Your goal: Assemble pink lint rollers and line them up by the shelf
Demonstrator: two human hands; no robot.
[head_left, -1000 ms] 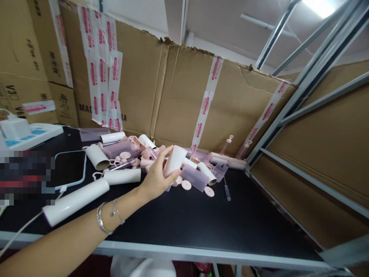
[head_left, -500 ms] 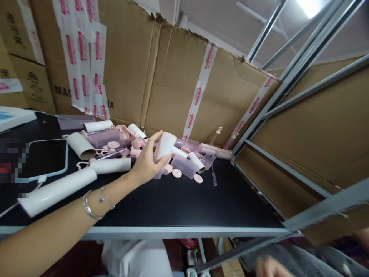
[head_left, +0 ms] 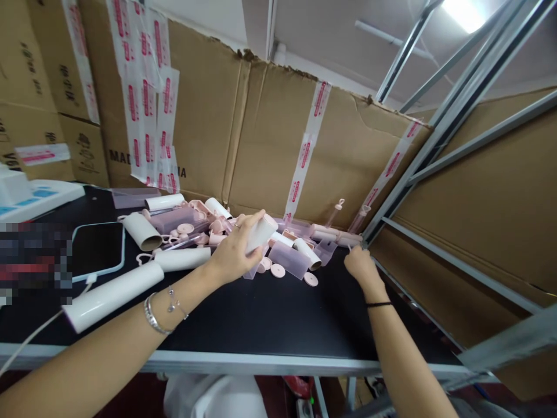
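Tube (head_left: 260,233), white with a pink end, sits just below frame centre, clasped between thumb and fingers of the left hand (head_left: 230,252), pink end pointing up-right; right of centre, the right hand (head_left: 361,266) is curled, contents unclear.

L fingers (head_left: 251,219) hold wht tube (head_left: 261,232), R fingers (head_left: 354,256) nr pink tubes (head_left: 324,233) on blk tbl (head_left: 278,319).
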